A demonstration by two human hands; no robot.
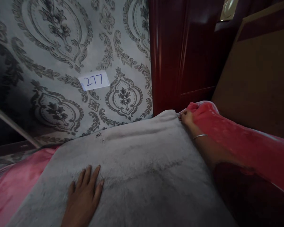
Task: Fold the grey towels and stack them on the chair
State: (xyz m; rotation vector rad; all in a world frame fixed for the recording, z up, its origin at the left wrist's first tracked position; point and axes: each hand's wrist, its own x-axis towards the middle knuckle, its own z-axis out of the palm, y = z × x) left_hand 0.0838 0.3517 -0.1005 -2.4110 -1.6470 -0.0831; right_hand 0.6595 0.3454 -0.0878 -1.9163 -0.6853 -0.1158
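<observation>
Cushion [132, 167], grey and plush, lies on a pink blanket [251, 148] below patterned wallpaper [49, 41]. Left hand [84, 197] spreads flat, pinning it down, while right hand [186, 117] pinches its far corner, seemingly keeping it taut. Paper label [94, 80] reads 277.

Thin silver bangle [200, 136] around the right wrist [193, 128]

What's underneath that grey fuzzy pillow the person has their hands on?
Pink bedding runs out from beneath the grey fuzzy pillow on both sides; the part directly under it is covered, so nothing more can be seen there.
</observation>
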